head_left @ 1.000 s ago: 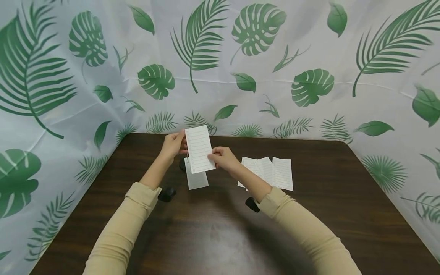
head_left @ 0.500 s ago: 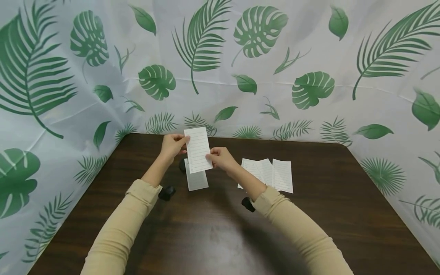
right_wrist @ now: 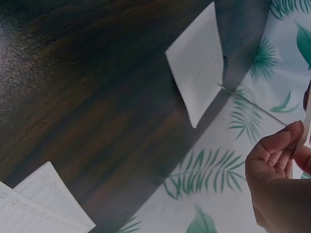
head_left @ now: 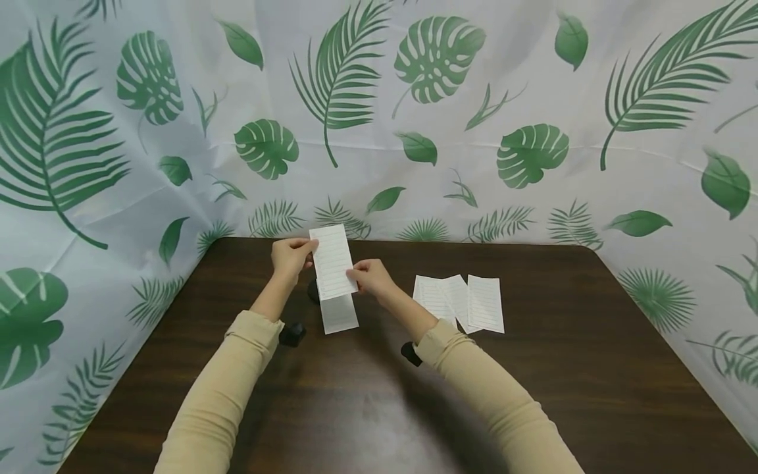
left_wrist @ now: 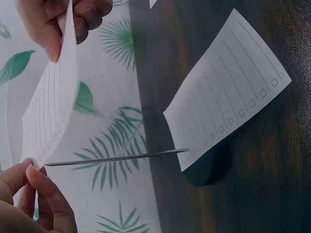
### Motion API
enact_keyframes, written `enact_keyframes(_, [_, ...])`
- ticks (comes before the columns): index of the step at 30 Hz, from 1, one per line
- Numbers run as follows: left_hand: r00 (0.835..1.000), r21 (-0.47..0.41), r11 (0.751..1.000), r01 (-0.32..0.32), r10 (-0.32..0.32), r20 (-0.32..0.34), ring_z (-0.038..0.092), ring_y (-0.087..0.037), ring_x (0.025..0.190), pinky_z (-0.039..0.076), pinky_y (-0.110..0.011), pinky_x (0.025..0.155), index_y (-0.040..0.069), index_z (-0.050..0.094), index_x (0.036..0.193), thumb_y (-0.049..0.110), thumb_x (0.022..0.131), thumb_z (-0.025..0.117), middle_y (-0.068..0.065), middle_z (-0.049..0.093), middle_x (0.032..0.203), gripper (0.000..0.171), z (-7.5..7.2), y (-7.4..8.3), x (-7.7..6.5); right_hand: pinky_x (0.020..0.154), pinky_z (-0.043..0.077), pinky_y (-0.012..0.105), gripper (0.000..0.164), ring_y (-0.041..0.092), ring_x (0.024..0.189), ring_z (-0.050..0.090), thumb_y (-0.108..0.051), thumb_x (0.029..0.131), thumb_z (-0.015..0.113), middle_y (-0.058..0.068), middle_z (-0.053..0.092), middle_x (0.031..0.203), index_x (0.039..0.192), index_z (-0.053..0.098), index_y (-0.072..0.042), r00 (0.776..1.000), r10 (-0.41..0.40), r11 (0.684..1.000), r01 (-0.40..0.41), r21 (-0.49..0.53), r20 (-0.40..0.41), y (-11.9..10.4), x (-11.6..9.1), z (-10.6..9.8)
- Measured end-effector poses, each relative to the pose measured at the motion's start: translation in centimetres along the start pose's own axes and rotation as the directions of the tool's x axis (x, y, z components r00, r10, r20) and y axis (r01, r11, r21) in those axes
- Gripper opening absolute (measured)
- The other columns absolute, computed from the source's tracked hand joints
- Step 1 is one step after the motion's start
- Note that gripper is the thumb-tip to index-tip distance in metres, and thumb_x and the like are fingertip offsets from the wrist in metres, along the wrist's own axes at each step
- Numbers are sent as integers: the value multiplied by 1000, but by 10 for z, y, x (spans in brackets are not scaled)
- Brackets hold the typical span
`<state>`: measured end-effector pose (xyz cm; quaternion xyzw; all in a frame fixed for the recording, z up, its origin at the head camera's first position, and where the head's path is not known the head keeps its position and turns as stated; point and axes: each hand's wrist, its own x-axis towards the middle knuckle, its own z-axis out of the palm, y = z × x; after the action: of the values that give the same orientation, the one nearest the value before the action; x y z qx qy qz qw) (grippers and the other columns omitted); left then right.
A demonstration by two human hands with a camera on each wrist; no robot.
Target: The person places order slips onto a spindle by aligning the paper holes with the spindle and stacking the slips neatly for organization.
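My left hand (head_left: 290,257) pinches the upper left edge of a white lined card (head_left: 333,260) with small checkboxes. On the card's opposite edge, the right hand (head_left: 373,278) grips it lower down between thumb and fingers. A thin metal spike (left_wrist: 116,159) rises from a round black base (left_wrist: 209,167) to the held card's corner, beside the left fingertips. Whether its tip has pierced the card, I cannot tell. Another lined card (left_wrist: 228,87) is stuck through near one corner low on the spike, tilted above the base. The head view shows it partly behind the held card.
Several more lined cards (head_left: 485,303) lie overlapping on the dark wooden table (head_left: 367,408), right of the right forearm. A white curtain with green leaves (head_left: 450,164) stands along the table's back and sides. A black device (head_left: 292,334) sits at the left wrist.
Both hands have shifted slightly left with the held card. The left thumb has come round onto the card's front face. The card on the spike keeps its place.
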<state>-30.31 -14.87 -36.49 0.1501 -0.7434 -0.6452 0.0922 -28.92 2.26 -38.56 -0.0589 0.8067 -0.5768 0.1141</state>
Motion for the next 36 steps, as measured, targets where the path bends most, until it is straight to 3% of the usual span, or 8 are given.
enact_keyframes(9, [998,39,999,8,-6,-63,55,-7,57,53,-16,49,0,72,102,18,85,69,6,57,66,25,2,-12,2,44,40,16,22,9,54,48,-11,93,56,1,54,64,88,65,8,1000,-12,999,12,-32,9,7,2,3])
enact_keyframes(16, [997,63,998,-1,6,-76,53,-6,53,57,-22,54,2,73,100,18,85,69,5,58,66,23,4,-13,3,43,40,16,21,9,52,46,-10,93,56,0,51,61,90,65,8,1000,-4,998,4,-60,10,6,3,3])
enact_keyframes(21, [997,64,998,-4,9,-75,50,-3,51,57,-22,53,1,72,101,17,85,67,5,57,68,23,4,-13,5,42,41,15,20,10,50,45,-9,93,55,-1,48,58,89,64,9,999,-31,998,33,-60,19,3,3,1])
enact_keyframes(27, [998,83,997,3,1,-57,48,-3,50,48,-12,44,-2,71,103,17,86,65,1,57,76,25,6,-12,8,42,42,15,20,11,48,45,-7,93,54,-1,47,56,88,63,11,998,-49,996,51,-80,37,-2,4,-2])
enact_keyframes(36, [999,83,996,35,-32,-32,48,-3,46,47,-12,43,-3,70,103,17,86,65,1,55,74,26,6,-11,13,42,42,14,22,11,48,45,-6,93,53,0,46,55,91,64,12,997,-54,991,61,-120,60,-5,4,-4])
